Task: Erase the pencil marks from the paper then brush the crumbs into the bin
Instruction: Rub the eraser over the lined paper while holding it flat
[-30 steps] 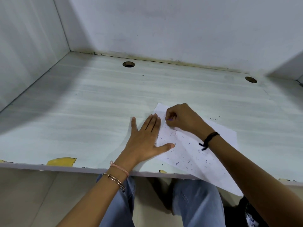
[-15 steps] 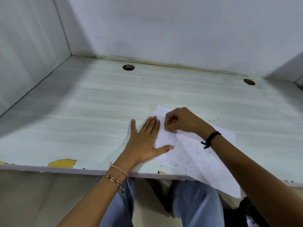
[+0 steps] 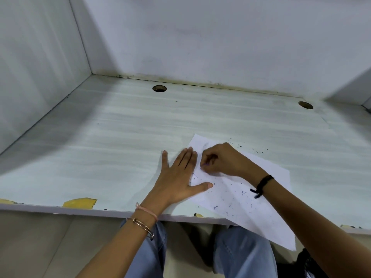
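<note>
Table [image 3: 120,147], pale and wood-grained, carries the left hand [image 3: 178,179] near its front edge. This hand lies flat with fingers straight, its thumb and fingertips pressing on the left edge of the white paper [image 3: 267,177]. The sheet lies just right of that hand, its long axis running diagonally from far-left to near-right, and its near corner overhangs the table edge. At the far-left corner the right hand [image 3: 220,161] is curled, pinching what is probably a small eraser [image 3: 204,164], mostly hidden. Dark crumbs [image 3: 230,199] speckle the sheet towards the right. The right hand looks nearer the marks. No bin shows.
</note>
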The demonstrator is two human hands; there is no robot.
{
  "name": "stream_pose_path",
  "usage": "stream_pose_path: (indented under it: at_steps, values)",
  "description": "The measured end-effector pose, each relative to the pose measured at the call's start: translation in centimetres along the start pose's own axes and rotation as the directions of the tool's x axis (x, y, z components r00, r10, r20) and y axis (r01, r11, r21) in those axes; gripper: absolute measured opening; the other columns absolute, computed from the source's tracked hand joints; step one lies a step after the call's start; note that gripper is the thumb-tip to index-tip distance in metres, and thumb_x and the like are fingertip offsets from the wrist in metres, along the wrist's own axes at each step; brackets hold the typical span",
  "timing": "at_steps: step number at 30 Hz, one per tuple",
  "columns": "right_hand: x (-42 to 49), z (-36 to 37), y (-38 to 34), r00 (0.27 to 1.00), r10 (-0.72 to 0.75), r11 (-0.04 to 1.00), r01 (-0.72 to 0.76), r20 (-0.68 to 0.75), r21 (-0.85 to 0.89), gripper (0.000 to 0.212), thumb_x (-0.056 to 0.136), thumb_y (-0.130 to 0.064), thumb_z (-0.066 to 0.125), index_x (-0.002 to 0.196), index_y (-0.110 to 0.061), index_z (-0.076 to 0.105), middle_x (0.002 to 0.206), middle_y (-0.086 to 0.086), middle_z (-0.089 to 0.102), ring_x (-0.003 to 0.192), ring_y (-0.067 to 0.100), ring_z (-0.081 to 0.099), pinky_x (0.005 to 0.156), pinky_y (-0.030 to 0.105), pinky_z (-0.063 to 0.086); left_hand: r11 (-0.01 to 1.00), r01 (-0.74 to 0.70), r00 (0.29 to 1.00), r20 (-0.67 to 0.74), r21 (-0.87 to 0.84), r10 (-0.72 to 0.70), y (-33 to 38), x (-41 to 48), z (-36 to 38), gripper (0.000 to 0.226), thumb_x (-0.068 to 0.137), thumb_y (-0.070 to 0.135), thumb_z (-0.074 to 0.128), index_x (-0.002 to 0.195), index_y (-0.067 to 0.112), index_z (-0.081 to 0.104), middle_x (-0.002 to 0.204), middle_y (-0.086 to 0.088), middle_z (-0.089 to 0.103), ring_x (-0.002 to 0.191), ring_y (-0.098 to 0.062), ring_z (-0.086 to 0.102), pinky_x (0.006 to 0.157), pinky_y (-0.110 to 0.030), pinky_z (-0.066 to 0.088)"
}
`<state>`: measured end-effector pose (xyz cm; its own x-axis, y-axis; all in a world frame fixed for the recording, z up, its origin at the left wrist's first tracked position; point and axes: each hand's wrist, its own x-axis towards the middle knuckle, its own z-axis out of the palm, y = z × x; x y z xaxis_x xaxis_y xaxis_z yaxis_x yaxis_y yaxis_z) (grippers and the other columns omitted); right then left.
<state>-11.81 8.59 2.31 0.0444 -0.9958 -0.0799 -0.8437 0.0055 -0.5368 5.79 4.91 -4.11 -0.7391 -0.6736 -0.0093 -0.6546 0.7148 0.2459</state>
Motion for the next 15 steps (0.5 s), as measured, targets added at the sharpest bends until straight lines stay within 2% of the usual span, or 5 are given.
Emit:
stream_pose_path:
  at_steps: [2,4,7,10,15]
  values:
    - [-0.4,-0.6,0.7,0.999,0.036,0.999,-0.037,0.017,0.039,0.005,0.074,-0.01,0.073,0.073,-0.015,0.072,0.071,-0.006,0.07,0.065,0.006,0.063,0.064,0.02,0.05,1.0,-0.005,1.0,0.007,0.001,0.005,0.0,0.0,0.1,0.102,0.08,0.084,0.019,0.155,0.019,-0.007,0.162,0.005,-0.013,0.146,-0.005,-0.02,0.111,-0.061,-0.018]
    - [0.0,-1.0,1.8,0.985,0.108,0.992,-0.098,-0.136,0.075,0.006,0.075,-0.008,0.071,0.072,-0.013,0.071,0.072,-0.003,0.07,0.064,0.009,0.063,0.064,0.025,0.052,1.0,-0.006,1.0,0.008,0.004,0.006,-0.1,0.1,0.2,0.106,0.076,0.087,0.012,0.155,0.019,-0.008,0.162,0.005,-0.014,0.146,-0.006,-0.02,0.111,-0.062,-0.017]
    - [0.0,-0.2,2.4,0.957,0.148,0.985,-0.121,-0.251,0.12,0.005,0.077,-0.008,0.07,0.075,-0.012,0.07,0.077,-0.001,0.07,0.059,0.001,0.058,0.06,0.013,0.047,1.0,0.008,1.0,-0.03,0.0,-0.008,0.0,0.1,0.4,0.1,0.078,0.083,0.004,0.155,0.019,-0.006,0.163,0.005,-0.009,0.147,-0.006,-0.015,0.112,-0.062,-0.016]
    - [-0.9,0.6,3.0,0.966,0.107,0.992,-0.087,-0.236,0.095,0.009,0.078,-0.01,0.07,0.079,-0.019,0.07,0.083,-0.003,0.067,0.069,0.006,0.06,0.066,0.014,0.047,0.999,0.042,0.992,-0.116,0.016,-0.04,0.4,0.3,0.3,0.083,0.09,0.071,0.005,0.155,0.02,0.004,0.16,0.004,0.015,0.147,-0.012,0.009,0.115,-0.062,0.001]
    - [-1.6,0.5,3.2,0.958,0.181,0.967,-0.131,-0.223,0.22,0.015,0.078,-0.009,0.07,0.082,-0.023,0.073,0.08,-0.008,0.068,0.069,0.003,0.058,0.066,0.007,0.044,0.99,0.016,0.979,-0.203,0.137,0.012,0.2,2.7,-0.5,0.1,0.071,0.086,-0.003,0.146,0.029,0.032,0.133,0.001,0.04,0.127,-0.021,0.035,0.103,-0.053,0.026]
